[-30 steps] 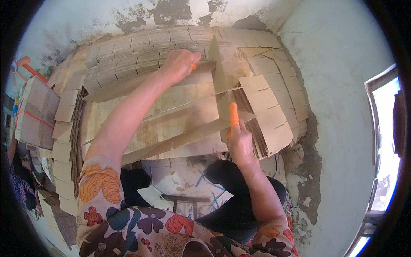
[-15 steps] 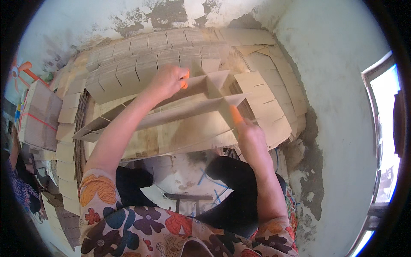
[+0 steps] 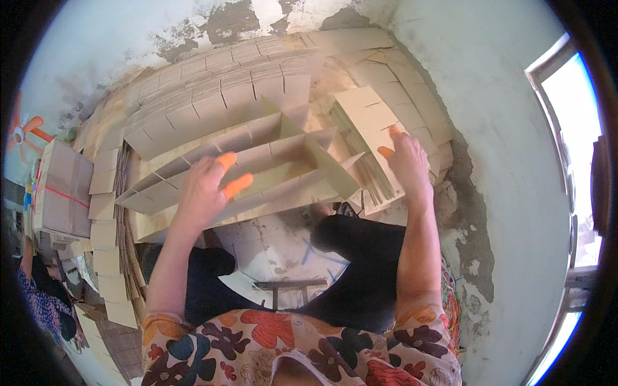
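A slotted cardboard partition [image 3: 257, 161] stands on the work surface, its long upright strips running side by side. A cross strip [image 3: 338, 177] slants through them near their right end. Over the near long strip is my left hand [image 3: 203, 190], its orange-covered thumb and finger spread apart with nothing visible between them. At the right, my right hand [image 3: 412, 167] reaches onto a stack of slotted cardboard pieces [image 3: 367, 106]. Its orange-covered fingertips rest apart on the top piece, near a slit.
Long rows of slotted cardboard strips [image 3: 212, 96] stand behind the partition. More flat cardboard [image 3: 421, 96] lies along the right wall. To the left are stacked cardboard pieces [image 3: 106, 206], a strapped carton [image 3: 64, 190], an orange fan [image 3: 19, 134] and another person [image 3: 42, 296].
Both hands have let go of the partition. My left hand has come nearer and left; my right hand has moved right and farther away, onto the stack.
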